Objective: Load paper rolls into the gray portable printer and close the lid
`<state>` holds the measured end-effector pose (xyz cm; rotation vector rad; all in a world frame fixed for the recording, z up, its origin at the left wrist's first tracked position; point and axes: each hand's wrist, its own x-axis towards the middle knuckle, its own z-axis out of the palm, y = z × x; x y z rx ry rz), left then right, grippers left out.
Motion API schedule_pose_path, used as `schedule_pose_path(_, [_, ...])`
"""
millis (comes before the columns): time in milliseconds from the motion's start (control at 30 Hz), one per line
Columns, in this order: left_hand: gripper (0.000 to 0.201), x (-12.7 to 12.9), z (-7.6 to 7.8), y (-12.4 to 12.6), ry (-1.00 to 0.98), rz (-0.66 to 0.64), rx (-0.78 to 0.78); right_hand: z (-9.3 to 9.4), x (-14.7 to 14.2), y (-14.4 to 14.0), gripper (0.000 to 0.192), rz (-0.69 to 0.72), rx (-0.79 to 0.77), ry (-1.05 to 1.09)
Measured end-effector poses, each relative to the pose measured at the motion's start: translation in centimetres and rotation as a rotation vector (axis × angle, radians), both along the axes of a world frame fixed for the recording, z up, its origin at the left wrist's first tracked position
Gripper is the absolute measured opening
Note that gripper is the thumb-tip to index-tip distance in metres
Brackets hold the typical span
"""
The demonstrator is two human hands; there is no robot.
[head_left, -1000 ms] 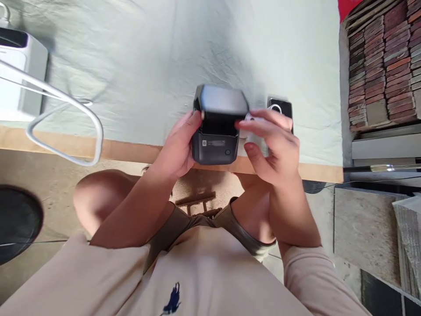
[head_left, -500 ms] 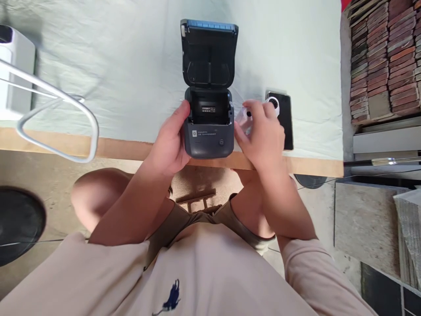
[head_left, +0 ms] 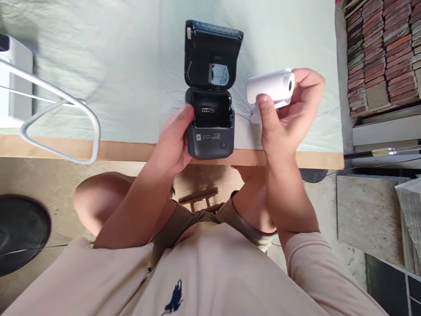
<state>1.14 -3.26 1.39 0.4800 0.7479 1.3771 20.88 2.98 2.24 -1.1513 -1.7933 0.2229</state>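
Right grip point(head_left: 289, 114) around paper roll point(head_left: 270, 87)

Bright daylight, sharp, edge distortion.

Both forearms reach forward. The left hand point(head_left: 173, 142) curls inward, thumb up and fingers wrapped in a grip. The right hand point(head_left: 289, 109) is raised, palm turned leftward, thumb and fingers pinched closed.
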Motion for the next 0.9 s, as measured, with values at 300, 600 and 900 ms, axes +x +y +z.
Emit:
schedule_pose_path(300, [0.018, 0.4, -0.1, 0.2, 0.072, -0.018, 0.053, 1.9, -2.6, -2.3, 0.024, 0.178, 0.014, -0.290])
schedule_pose_path(600, [0.019, 0.3, -0.2, 0.1, 0.077, -0.049, 0.057, 2.1, -2.7, -1.4, 0.012, 0.212, -0.050, -0.352])
schedule_pose_path(900, [0.024, 0.3, 0.3, 0.1, 0.052, -0.061, 0.014, 2.4, -2.4, -1.3, 0.015, 0.221, -0.026, -0.375])
